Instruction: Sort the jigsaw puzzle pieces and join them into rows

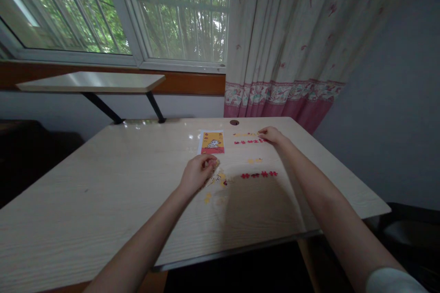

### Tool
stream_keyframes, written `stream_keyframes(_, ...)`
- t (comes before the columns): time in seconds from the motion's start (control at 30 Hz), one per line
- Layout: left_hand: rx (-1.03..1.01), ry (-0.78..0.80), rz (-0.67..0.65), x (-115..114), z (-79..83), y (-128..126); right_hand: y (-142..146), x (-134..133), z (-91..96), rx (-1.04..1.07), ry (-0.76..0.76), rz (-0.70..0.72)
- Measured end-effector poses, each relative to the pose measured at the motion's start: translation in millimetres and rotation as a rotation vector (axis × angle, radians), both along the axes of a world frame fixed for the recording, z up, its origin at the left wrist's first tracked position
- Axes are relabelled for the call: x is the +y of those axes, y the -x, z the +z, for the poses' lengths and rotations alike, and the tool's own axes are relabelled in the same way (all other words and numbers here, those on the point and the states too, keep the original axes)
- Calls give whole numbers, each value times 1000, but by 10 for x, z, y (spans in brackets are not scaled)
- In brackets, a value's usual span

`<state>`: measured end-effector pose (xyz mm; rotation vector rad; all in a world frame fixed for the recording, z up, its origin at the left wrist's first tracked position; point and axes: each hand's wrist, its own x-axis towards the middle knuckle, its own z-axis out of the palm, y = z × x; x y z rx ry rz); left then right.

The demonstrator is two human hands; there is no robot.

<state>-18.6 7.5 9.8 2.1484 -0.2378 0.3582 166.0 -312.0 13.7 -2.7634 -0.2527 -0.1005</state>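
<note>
Left hand (pixel 196 172): fingers closed on one small yellow piece (pixel 217 163). Right hand (pixel 273 134): fingers at the end of one yellow row (pixel 242 135); grip cannot be told. Tabletop (pixel 103 183) bears two red rows: one (pixel 244 142) just beside the right fingers, another (pixel 264 174), four pieces, nearer. One picture card (pixel 216 142) beyond the left fingers; one loose pile (pixel 220 177) just nearer.

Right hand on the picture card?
No, the right hand is at the right end of the far red row of pieces, apart from the picture card.
</note>
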Motion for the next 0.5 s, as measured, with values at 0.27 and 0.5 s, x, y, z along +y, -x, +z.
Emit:
stream_keyframes(0.27, 63, 262, 33, -27, -20, -27, 270, 239, 128, -157, -7, 22)
stream_keyframes(0.5, 186, 567, -12, -88, 4, -37, 1033, 857, 183, -435, -60, 514)
